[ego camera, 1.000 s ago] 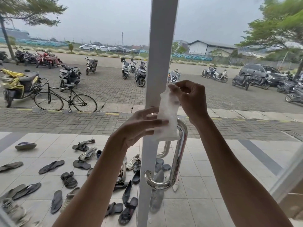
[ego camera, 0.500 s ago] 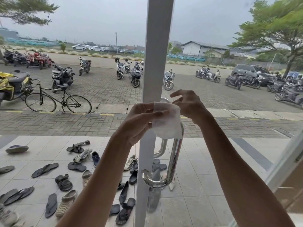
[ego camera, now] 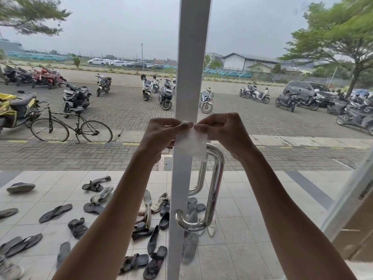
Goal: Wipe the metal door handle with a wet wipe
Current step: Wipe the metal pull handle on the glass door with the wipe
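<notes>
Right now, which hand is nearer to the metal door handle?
Right. The right hand pinches the wet wipe just above the top bend of the door handle. The left hand pinches the wipe's other corner farther left, at the left edge of the white door frame.

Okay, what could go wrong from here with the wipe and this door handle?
The left hand and right hand only pinch the wet wipe by its top edge, so pulling might tear or drop it. It hangs at the top bend of the metal door handle; the lower bend could get missed.
</notes>
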The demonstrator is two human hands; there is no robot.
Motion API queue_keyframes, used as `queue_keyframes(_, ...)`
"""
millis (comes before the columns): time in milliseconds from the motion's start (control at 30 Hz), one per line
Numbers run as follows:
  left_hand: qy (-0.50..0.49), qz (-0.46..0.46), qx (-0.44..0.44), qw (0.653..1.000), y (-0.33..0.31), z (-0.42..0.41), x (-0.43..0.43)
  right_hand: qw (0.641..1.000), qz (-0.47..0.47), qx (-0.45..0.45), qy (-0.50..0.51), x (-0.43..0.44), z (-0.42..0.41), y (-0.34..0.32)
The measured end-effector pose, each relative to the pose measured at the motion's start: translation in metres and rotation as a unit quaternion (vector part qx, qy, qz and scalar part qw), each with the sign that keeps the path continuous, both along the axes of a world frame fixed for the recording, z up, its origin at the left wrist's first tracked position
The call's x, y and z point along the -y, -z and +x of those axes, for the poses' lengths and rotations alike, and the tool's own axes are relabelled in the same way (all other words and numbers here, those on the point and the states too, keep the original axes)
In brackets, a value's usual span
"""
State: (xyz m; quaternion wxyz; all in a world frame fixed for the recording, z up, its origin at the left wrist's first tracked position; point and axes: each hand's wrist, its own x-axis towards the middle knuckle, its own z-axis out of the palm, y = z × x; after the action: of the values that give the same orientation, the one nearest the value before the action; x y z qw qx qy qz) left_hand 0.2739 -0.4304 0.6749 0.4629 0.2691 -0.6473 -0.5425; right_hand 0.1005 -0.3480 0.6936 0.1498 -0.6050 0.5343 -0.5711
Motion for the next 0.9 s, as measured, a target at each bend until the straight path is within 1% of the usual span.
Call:
queue_keyframes(100, -0.067, 0.033, -0.053, 0.996, 0.007, -0.005, 0.011, 0.999, 0.021, 0.024, 0.036, 0.011, 0.009, 0.003)
queue_keyframes(167, -0.106, 0.034, -0.066, 0.992, 0.015, -0.010, 0.020, 0.997, 0.036, 0.029, 0.066, 0.021, 0.012, 0.006)
queue_keyframes(300, -0.179, 0.010, -0.017, 0.984, 0.036, -0.023, 0.033, 0.989, 0.057, -0.001, 0.138, 0.043, 0.010, 0.013)
queue_keyframes(367, -0.194, 0.019, -0.039, 0.980, 0.044, -0.028, 0.036, 0.990, 0.085, 0.037, 0.104, 0.046, 0.014, 0.010)
queue_keyframes(433, -0.203, 0.043, -0.102, 0.973, 0.047, -0.029, 0.037, 0.988, 0.106, 0.105, 0.029, 0.043, 0.021, 0.002)
queue_keyframes(500, -0.162, 0.083, -0.169, 0.969, 0.045, -0.028, 0.035, 0.984, 0.106, 0.145, -0.014, 0.042, 0.025, -0.006)
queue_keyframes(533, -0.133, 0.099, -0.182, 0.969, 0.046, -0.028, 0.035, 0.983, 0.101, 0.153, -0.015, 0.044, 0.024, -0.008)
queue_keyframes(567, -0.115, 0.105, -0.175, 0.972, 0.048, -0.028, 0.035, 0.983, 0.095, 0.155, -0.004, 0.046, 0.021, -0.008)
queue_keyframes(633, -0.110, 0.089, -0.143, 0.980, 0.052, -0.029, 0.035, 0.986, 0.083, 0.135, 0.041, 0.050, 0.014, -0.003)
queue_keyframes(700, -0.130, 0.062, -0.137, 0.980, 0.059, -0.031, 0.038, 0.987, 0.074, 0.067, 0.123, 0.056, 0.005, 0.009)
queue_keyframes(767, -0.164, 0.037, -0.131, 0.977, 0.066, -0.035, 0.039, 0.978, 0.088, -0.028, 0.187, 0.057, -0.001, 0.021)
queue_keyframes(833, -0.201, 0.008, -0.113, 0.973, 0.069, -0.039, 0.036, 0.966, 0.121, -0.090, 0.211, 0.057, -0.004, 0.028)
queue_keyframes(900, -0.228, -0.018, -0.100, 0.968, 0.071, -0.041, 0.035, 0.950, 0.116, -0.142, 0.254, 0.055, -0.003, 0.030)
